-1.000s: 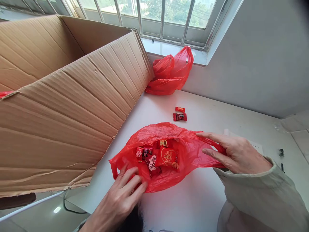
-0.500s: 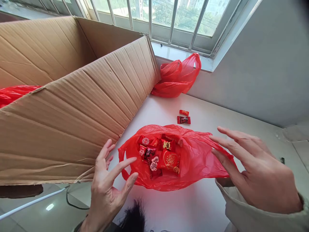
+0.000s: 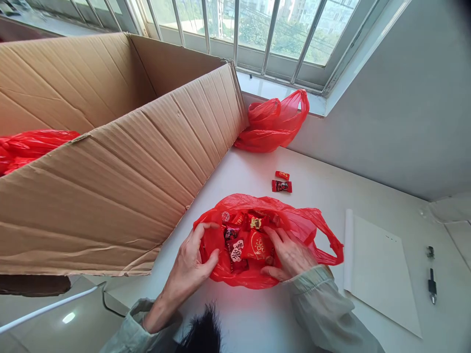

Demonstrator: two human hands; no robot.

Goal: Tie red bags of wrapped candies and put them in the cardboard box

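Note:
A red plastic bag [image 3: 243, 282] lies open on the white table, its mouth facing up and its handle loop stretched to the right. Inside are several wrapped candies, among them a larger red packet [image 3: 257, 245] and a dark red one with pink print [image 3: 236, 250]. My left hand [image 3: 193, 257] is at the bag's left rim, fingers and thumb apart, touching the plastic. Reaching into the bag from the right, my right hand [image 3: 289, 255] has its fingers spread around the right side of the candies, fingertips beside the larger packet.
A big cardboard box [image 3: 121, 186] stands at the left with red plastic [image 3: 33, 144] inside. Another red bag [image 3: 272, 125] sits by the window. Two small candies [image 3: 281, 186] lie behind the open bag. At the right are white paper [image 3: 382, 269] and a pen [image 3: 432, 286].
My right hand has moved left from the bag's right end into its mouth. My left hand has moved right onto the left rim. The paper and pen have come into sight.

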